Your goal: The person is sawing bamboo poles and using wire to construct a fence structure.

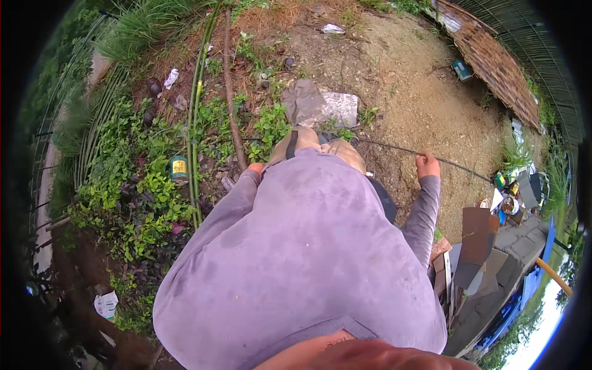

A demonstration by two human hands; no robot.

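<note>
My right hand (427, 165) is closed around a thin dark metal rod (394, 148) that runs across the sandy ground (401, 80) from my knees toward the right edge. My left hand (255, 167) is mostly hidden behind my grey-purple sleeve, touching a long brown wooden stick (231, 92); I cannot tell its grip.

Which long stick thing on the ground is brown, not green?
The thin brown wooden pole beside the green bamboo stalks. It runs down to the person's left hand, whereas the right hand grips a thin dark rod.
</note>
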